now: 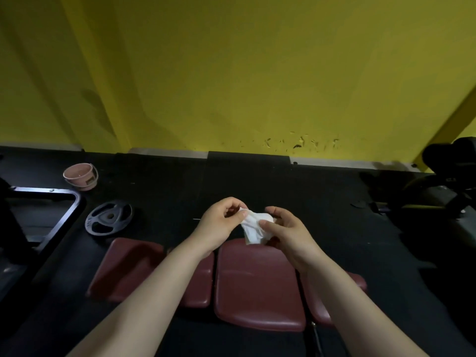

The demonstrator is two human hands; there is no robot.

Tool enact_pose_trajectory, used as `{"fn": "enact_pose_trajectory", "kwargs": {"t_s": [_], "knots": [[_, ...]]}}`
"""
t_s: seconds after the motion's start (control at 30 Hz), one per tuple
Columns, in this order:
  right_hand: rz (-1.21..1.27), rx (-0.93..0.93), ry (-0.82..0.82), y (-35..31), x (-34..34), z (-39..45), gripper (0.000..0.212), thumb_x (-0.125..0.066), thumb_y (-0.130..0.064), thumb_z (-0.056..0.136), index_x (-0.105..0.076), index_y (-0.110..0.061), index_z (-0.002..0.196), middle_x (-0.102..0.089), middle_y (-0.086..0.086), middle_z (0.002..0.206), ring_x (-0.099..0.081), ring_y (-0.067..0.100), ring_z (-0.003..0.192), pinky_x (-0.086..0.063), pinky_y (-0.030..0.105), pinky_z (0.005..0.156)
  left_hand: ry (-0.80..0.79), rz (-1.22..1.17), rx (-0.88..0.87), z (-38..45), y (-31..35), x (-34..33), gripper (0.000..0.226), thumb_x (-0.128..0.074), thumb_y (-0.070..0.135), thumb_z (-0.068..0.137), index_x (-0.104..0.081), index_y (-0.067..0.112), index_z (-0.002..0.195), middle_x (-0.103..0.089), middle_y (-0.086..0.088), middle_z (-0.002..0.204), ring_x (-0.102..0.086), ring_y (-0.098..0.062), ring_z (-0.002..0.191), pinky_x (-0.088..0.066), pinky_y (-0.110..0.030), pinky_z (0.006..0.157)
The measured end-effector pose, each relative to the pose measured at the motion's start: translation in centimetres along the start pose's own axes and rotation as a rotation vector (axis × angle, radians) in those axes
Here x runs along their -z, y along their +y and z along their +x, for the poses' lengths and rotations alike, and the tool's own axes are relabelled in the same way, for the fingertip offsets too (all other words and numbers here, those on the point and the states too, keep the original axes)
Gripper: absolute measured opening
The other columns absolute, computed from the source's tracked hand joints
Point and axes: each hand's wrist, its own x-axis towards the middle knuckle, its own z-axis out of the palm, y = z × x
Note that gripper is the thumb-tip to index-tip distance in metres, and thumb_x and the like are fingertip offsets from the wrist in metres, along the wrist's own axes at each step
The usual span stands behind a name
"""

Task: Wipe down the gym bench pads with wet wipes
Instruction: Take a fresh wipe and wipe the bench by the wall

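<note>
Yellow wall (257,73) stands behind the red bench pads (257,284). Above them, the left hand (219,225) and right hand (286,233) each pinch the white wipe (253,225), probably pulling it flat for wiping.

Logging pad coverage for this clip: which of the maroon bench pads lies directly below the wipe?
The middle pad, the widest one showing. The wet wipe hangs over its far edge; the left pad and right pad lie off to either side.
</note>
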Motion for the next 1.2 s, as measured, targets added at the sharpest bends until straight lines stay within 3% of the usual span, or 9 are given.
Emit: {"fn": "enact_pose_trajectory", "kwargs": {"t_s": [0.17,0.3,0.43,0.57,0.73,0.83,1.0,1.1,1.2], "knots": [[0.007,0.115,0.094,-0.1,4.9,-0.4,0.019,-0.07,-0.016,0.087,-0.067,-0.014,0.106,-0.072,0.016,0.099,-0.069,0.03,0.087,-0.055,0.049,0.082,-0.028,0.068,0.072,-0.3,0.4,-4.6,0.02,-0.058,0.03,0.098,-0.067,0.022,0.082,-0.068,0.008,0.079,-0.062,-0.002,0.078,-0.046,-0.023,0.076],[-0.035,0.1,0.111,1.0,6.9,-0.8,0.019,-0.075,-0.028,0.081,-0.067,-0.019,0.095,-0.072,0.013,0.096,-0.07,0.033,0.087,-0.056,0.051,0.078,0.064,0.183,0.119,-1.1,-0.3,-8.1,0.01,-0.059,0.034,0.096,-0.066,0.028,0.1,-0.067,0.013,0.098,-0.061,0.001,0.095,-0.049,-0.025,0.087],[-0.022,0.076,0.029,1.5,7.6,-1.1,0.022,-0.068,-0.026,0.09,-0.064,-0.009,0.103,-0.071,0.018,0.094,-0.068,0.027,0.073,-0.056,0.042,0.067,0.042,0.208,-0.056,-2.5,0.0,-10.6,0.034,-0.064,0.05,0.082,-0.064,0.031,0.11,-0.064,0.016,0.11,-0.057,0.004,0.107,-0.043,-0.01,0.088],[0.044,0.055,-0.102,2.2,8.0,-1.4,0.023,-0.062,-0.017,0.094,-0.062,-0.012,0.117,-0.071,0.014,0.103,-0.071,0.026,0.09,-0.056,0.038,0.079,0.002,0.166,0.062,-3.0,-0.3,-11.6,0.052,-0.061,0.067,0.071,-0.062,0.035,0.112,-0.068,0.016,0.108,-0.06,0.003,0.105,-0.048,-0.023,0.09],[-0.032,0.061,-0.043,3.8,7.8,-0.8,0.03,-0.064,-0.007,0.089,-0.06,-0.023,0.115,-0.07,0.01,0.095,-0.071,0.027,0.091,-0.057,0.041,0.085,0.035,-0.069,0.143,-3.2,-1.2,-11.4,0.014,-0.064,0.033,0.093,-0.072,0.024,0.1,-0.074,0.004,0.097,-0.069,-0.01,0.095,-0.054,-0.034,0.087],[-0.104,0.068,-0.029,4.2,7.9,-0.2,0.033,-0.061,-0.004,0.086,-0.06,-0.025,0.111,-0.067,0.006,0.084,-0.068,0.024,0.082,-0.056,0.041,0.077,0.142,-0.11,0.183,-2.9,-2.1,-10.8,0.02,-0.055,0.02,0.099,-0.074,0.021,0.092,-0.074,0.005,0.093,-0.067,-0.007,0.093,-0.05,-0.024,0.083],[-0.168,-0.022,0.074,5.6,8.9,1.8,0.023,-0.059,0.002,0.086,-0.065,-0.014,0.1,-0.07,0.01,0.085,-0.065,0.023,0.071,-0.055,0.039,0.068,0.26,-0.33,0.423,-2.0,-4.8,-8.2,0.022,-0.055,0.025,0.099,-0.075,0.023,0.09,-0.075,0.004,0.092,-0.069,-0.017,0.099,-0.051,-0.033,0.089],[-0.214,-0.044,0.024,6.6,9.0,2.8,0.018,-0.058,0.001,0.089,-0.07,-0.012,0.094,-0.073,0.009,0.089,-0.07,0.028,0.081,-0.058,0.041,0.074,0.182,-0.367,0.467,-1.7,-6.1,-6.9,0.022,-0.053,0.025,0.101,-0.074,0.021,0.095,-0.075,0.0,0.098,-0.068,-0.019,0.104,-0.051,-0.036,0.095],[-0.308,0.073,-0.05,7.0,8.1,3.4,0.018,-0.059,0.001,0.089,-0.071,-0.013,0.084,-0.07,0.009,0.082,-0.063,0.02,0.07,-0.052,0.034,0.065,0.062,-0.351,0.367,-1.6,-6.9,-6.0,0.029,-0.049,0.021,0.103,-0.074,0.025,0.088,-0.072,0.001,0.092,-0.066,-0.015,0.095,-0.049,-0.034,0.089]]}}
